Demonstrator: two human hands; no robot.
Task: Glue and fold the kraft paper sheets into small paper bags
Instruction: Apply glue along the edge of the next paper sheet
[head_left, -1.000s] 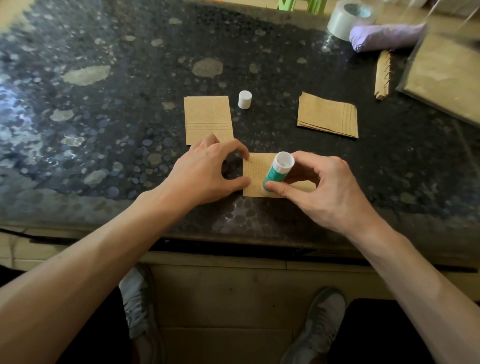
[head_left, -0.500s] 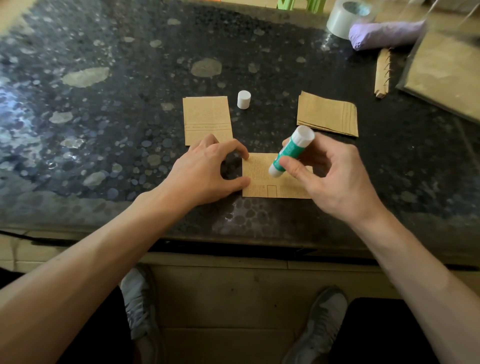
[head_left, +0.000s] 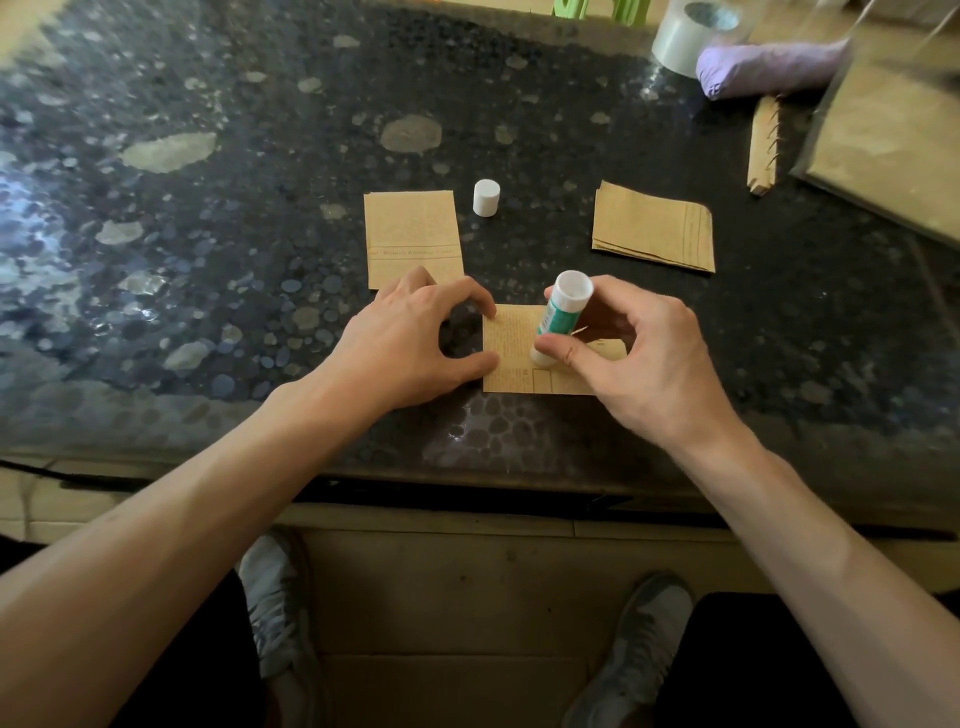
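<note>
A small kraft paper sheet (head_left: 511, 358) lies near the front edge of the dark stone table (head_left: 208, 260). My left hand (head_left: 410, 343) touches the sheet's left edge with index fingertip and thumb. My right hand (head_left: 639, 358) grips a green and white glue stick (head_left: 558, 317), its lower end down on the sheet. The stick's white cap (head_left: 486, 197) stands farther back. A folded kraft piece (head_left: 410, 234) lies behind my left hand. A stack of kraft sheets (head_left: 654, 228) lies at the right.
At the back right are a roll of clear tape (head_left: 685, 31), a purple bundle (head_left: 769, 67), a strip of torn kraft paper (head_left: 763, 145) and a clear box with brown contents (head_left: 893, 135). My shoes (head_left: 628, 654) show below the table edge.
The glue stick lifted and swung toward the sheet's far edge, then came back down onto the middle of the sheet. My left hand stayed on the sheet's left edge.
</note>
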